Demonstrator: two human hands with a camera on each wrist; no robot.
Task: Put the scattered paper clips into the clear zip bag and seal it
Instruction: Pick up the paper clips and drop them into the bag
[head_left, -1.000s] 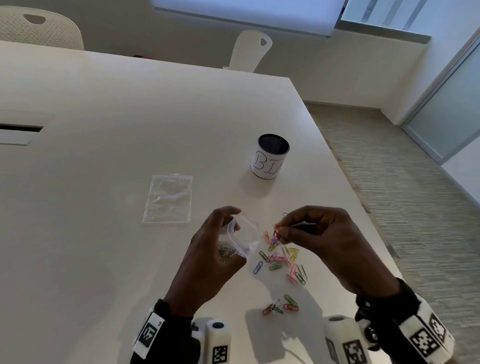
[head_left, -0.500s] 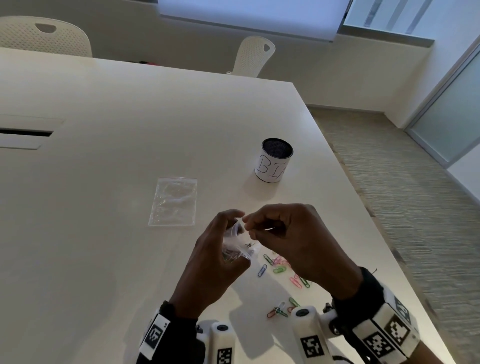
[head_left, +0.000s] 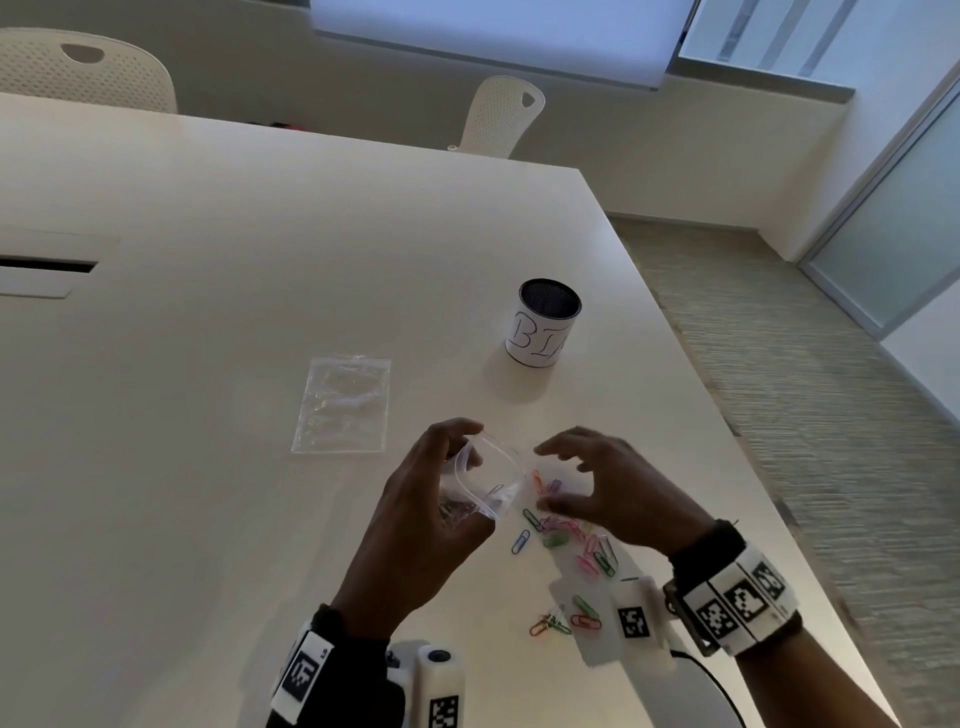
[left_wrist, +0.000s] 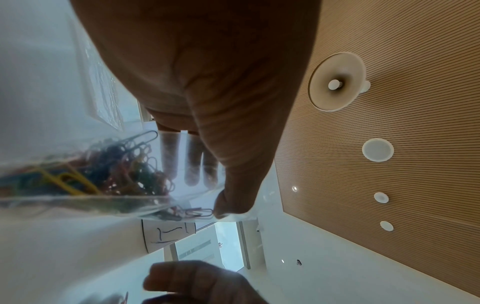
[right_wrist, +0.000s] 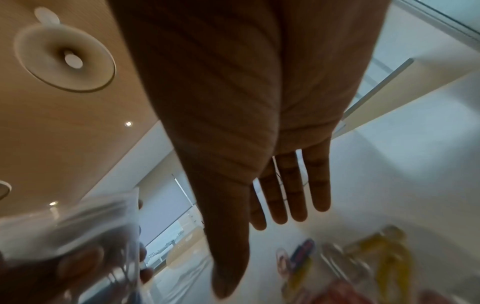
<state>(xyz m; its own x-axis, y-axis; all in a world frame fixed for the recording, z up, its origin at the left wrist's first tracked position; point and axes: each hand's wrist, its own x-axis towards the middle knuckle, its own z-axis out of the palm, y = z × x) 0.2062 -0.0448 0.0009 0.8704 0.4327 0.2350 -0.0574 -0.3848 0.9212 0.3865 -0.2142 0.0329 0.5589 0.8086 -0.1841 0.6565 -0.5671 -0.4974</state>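
Nearest, loose clips (head_left: 558, 621) lie on the table (head_left: 208, 312), with more (head_left: 566, 535) under the right hand (head_left: 608, 493). That hand hovers empty over them, fingers (right_wrist: 293, 195) straight and spread in its wrist view. Just left, the left hand (head_left: 421, 525) grips the bag (head_left: 485, 483), mouth gaping. Only the left wrist view shows the thumb (left_wrist: 233, 185) pinching the wall and the coloured clips inside (left_wrist: 103, 170). Farther left lies a flat spare bag (head_left: 343, 402); far right stands a cup (head_left: 543, 322).
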